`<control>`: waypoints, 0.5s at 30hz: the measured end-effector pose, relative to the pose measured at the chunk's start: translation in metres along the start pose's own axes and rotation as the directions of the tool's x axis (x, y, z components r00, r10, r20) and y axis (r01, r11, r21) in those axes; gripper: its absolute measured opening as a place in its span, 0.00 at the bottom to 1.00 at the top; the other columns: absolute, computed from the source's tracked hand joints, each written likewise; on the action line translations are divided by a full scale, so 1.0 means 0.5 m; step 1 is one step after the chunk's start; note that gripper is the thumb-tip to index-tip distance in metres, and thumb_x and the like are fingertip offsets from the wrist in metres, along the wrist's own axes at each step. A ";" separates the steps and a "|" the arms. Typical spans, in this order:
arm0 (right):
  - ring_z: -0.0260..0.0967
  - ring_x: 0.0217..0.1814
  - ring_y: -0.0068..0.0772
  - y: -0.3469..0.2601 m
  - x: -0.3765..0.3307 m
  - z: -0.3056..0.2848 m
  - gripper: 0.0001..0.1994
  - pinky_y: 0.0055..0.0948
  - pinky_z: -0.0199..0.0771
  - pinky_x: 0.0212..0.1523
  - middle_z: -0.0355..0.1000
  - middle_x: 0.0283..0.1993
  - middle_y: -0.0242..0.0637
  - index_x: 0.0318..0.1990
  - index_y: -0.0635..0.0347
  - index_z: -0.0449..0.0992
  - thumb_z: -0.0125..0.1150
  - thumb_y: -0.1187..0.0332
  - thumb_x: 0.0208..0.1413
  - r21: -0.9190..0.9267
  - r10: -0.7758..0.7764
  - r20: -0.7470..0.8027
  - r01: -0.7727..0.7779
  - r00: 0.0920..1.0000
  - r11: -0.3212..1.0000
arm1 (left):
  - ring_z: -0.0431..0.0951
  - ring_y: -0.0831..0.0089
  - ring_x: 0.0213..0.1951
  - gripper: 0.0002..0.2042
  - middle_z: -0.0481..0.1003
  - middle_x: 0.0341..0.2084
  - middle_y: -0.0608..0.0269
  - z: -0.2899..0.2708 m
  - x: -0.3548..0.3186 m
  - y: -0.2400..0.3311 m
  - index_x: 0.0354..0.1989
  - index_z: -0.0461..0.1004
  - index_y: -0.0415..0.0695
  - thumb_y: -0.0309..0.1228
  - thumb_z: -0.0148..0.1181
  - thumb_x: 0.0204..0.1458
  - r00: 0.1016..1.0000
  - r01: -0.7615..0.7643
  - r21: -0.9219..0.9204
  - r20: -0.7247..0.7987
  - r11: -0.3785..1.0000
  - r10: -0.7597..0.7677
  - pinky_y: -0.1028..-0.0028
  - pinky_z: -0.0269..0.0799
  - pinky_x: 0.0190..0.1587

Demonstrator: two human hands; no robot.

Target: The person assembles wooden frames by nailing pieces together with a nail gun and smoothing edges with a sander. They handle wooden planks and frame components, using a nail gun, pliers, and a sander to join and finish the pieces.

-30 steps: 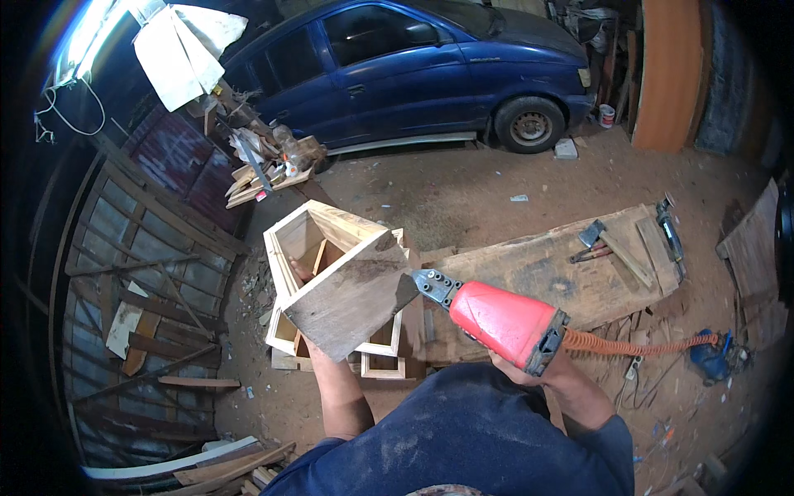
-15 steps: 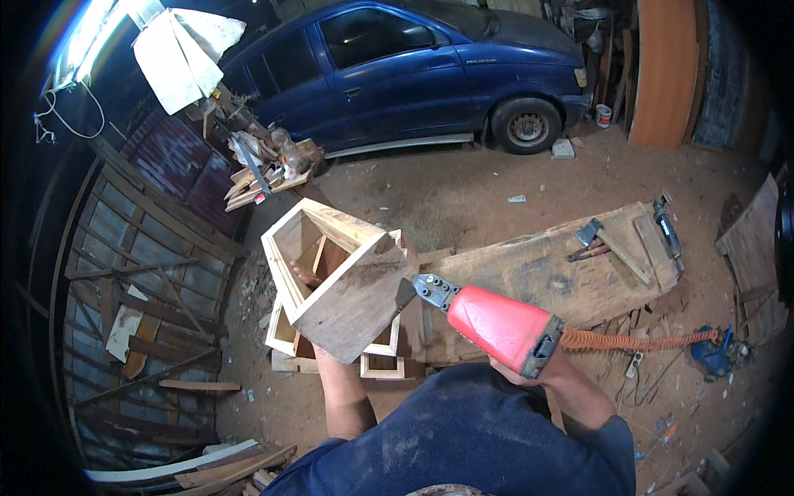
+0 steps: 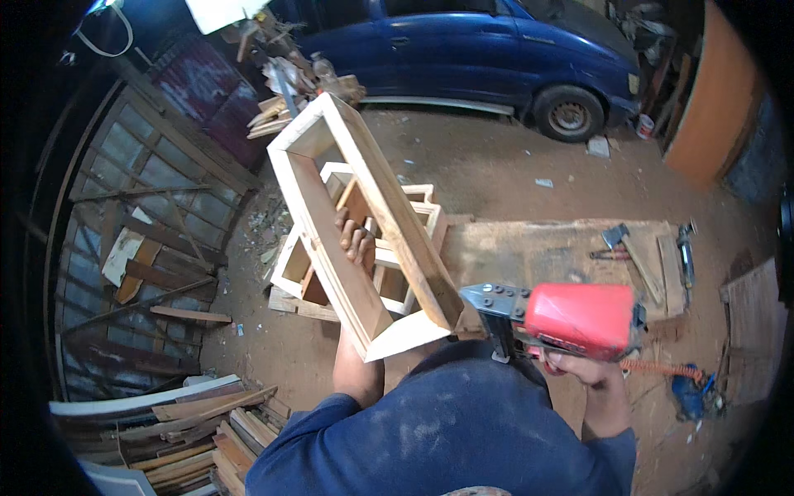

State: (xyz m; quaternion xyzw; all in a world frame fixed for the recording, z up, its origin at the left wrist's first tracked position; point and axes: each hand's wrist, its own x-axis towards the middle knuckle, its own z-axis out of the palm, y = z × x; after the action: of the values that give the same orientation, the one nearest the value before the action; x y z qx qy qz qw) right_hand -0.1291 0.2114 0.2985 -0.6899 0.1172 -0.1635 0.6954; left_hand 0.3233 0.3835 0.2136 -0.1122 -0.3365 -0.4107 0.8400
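Fingers of the left hand [image 3: 357, 240] were curled round one long rail of a wooden frame [image 3: 389, 211], clamped on it from below with the tips showing inside the opening. Probably that hold, well in from the ends, kept the weight balanced and the nearer corners out of the hand's way. The right hand [image 3: 581, 366] was wrapped under a red nail gun [image 3: 579, 321], its fingers seemingly closed on the grip, though the tool hid most of them. The gun lay crosswise, nose pointing left, likely so that its tip could face the frame's near right corner; the two were just beside each other, and whether they touched could not be told. The frame slanted above more frames [image 3: 420, 191] stacked at the left end of the worktop [image 3: 529, 248], its far end rising beyond them and its near end close to the shirt [image 3: 438, 413], which left little room toward the body. More room lay rightward, where a hatchet [image 3: 641, 266] rested near the worktop's far end, well apart from both hands, and an orange hose [image 3: 657, 366] trailed off behind the gun.
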 end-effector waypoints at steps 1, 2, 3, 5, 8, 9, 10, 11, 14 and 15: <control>0.79 0.43 0.36 0.003 0.003 -0.009 0.18 0.35 0.79 0.43 0.80 0.46 0.40 0.52 0.62 0.79 0.70 0.71 0.52 -0.082 0.021 0.043 -0.017 0.999 0.997 | 0.79 0.61 0.29 0.13 0.72 0.29 0.51 0.002 -0.001 -0.007 0.50 0.61 0.36 0.31 0.53 0.66 0.997 -0.001 -0.066 0.083 0.998 0.007 0.70 0.79 0.28; 0.79 0.44 0.35 0.009 0.005 -0.016 0.18 0.34 0.79 0.44 0.80 0.46 0.39 0.52 0.62 0.79 0.71 0.71 0.52 -0.127 0.044 0.080 -0.034 0.996 0.991 | 0.79 0.61 0.32 0.11 0.71 0.32 0.49 0.003 -0.001 -0.017 0.53 0.59 0.33 0.27 0.47 0.68 0.988 0.038 -0.093 0.152 0.995 -0.023 0.69 0.80 0.30; 0.79 0.45 0.34 0.015 0.006 -0.026 0.19 0.34 0.78 0.45 0.80 0.46 0.39 0.52 0.61 0.79 0.71 0.71 0.52 -0.113 0.154 0.115 -0.141 0.981 0.984 | 0.79 0.60 0.32 0.11 0.71 0.32 0.48 0.006 -0.001 -0.022 0.53 0.59 0.33 0.27 0.47 0.68 0.968 0.071 -0.117 0.247 0.991 -0.040 0.69 0.80 0.30; 0.78 0.48 0.33 0.027 0.007 -0.048 0.19 0.34 0.78 0.48 0.80 0.47 0.38 0.53 0.61 0.79 0.71 0.71 0.53 0.032 0.312 0.197 -0.324 0.929 0.945 | 0.79 0.60 0.33 0.11 0.71 0.33 0.48 0.013 -0.001 -0.028 0.53 0.59 0.33 0.27 0.46 0.68 0.956 0.097 -0.117 0.287 0.988 -0.060 0.69 0.80 0.30; 0.76 0.52 0.32 0.039 0.013 -0.072 0.20 0.35 0.76 0.53 0.79 0.50 0.38 0.54 0.61 0.78 0.71 0.72 0.53 0.124 0.370 0.343 -0.432 0.863 0.893 | 0.79 0.60 0.33 0.11 0.71 0.33 0.48 0.021 -0.004 -0.021 0.53 0.59 0.33 0.27 0.46 0.69 0.963 0.101 -0.098 0.258 0.990 -0.073 0.69 0.80 0.31; 0.77 0.52 0.33 0.044 0.017 -0.072 0.20 0.35 0.77 0.53 0.79 0.50 0.38 0.54 0.61 0.78 0.71 0.72 0.53 0.146 0.295 0.344 -0.361 0.891 0.921 | 0.79 0.60 0.33 0.11 0.71 0.33 0.48 0.022 -0.004 -0.015 0.53 0.59 0.33 0.27 0.46 0.69 0.971 0.091 -0.088 0.230 0.992 -0.068 0.69 0.81 0.31; 0.77 0.52 0.34 0.045 0.020 -0.072 0.20 0.36 0.77 0.53 0.79 0.50 0.39 0.54 0.61 0.78 0.72 0.71 0.52 0.135 0.250 0.329 -0.308 0.911 0.942 | 0.79 0.60 0.33 0.12 0.71 0.33 0.48 0.023 -0.008 -0.012 0.53 0.59 0.33 0.27 0.46 0.69 0.971 0.093 -0.085 0.228 0.992 -0.072 0.69 0.81 0.31; 0.77 0.52 0.35 0.046 0.026 -0.070 0.20 0.38 0.76 0.54 0.79 0.50 0.39 0.53 0.60 0.79 0.73 0.71 0.51 -0.025 0.160 0.297 -0.160 0.942 0.987 | 0.79 0.60 0.33 0.12 0.71 0.33 0.48 0.023 -0.008 -0.007 0.54 0.59 0.33 0.28 0.46 0.69 0.978 0.081 -0.076 0.201 0.994 -0.065 0.69 0.81 0.31; 0.77 0.51 0.37 0.044 0.042 -0.061 0.21 0.39 0.76 0.53 0.80 0.49 0.40 0.51 0.59 0.79 0.75 0.68 0.49 -0.282 -0.188 0.333 0.288 0.924 0.915 | 0.79 0.60 0.34 0.12 0.72 0.34 0.48 0.023 -0.008 0.002 0.54 0.59 0.33 0.28 0.45 0.69 0.997 0.022 -0.028 0.068 0.999 -0.020 0.69 0.81 0.32; 0.77 0.51 0.38 0.041 0.048 -0.059 0.21 0.39 0.76 0.52 0.80 0.48 0.40 0.50 0.59 0.79 0.76 0.67 0.47 -0.338 -0.239 0.379 0.375 0.894 0.863 | 0.79 0.60 0.34 0.12 0.72 0.34 0.48 0.024 -0.006 0.003 0.54 0.59 0.33 0.28 0.45 0.69 1.000 0.004 -0.008 0.020 1.000 -0.004 0.69 0.81 0.32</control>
State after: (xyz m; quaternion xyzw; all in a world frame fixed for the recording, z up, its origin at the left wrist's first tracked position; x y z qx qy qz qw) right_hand -0.1171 0.1748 0.2787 -0.8450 -0.0805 -0.1302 0.5124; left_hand 0.3177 0.3918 0.2206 -0.1190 -0.3432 -0.4125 0.8354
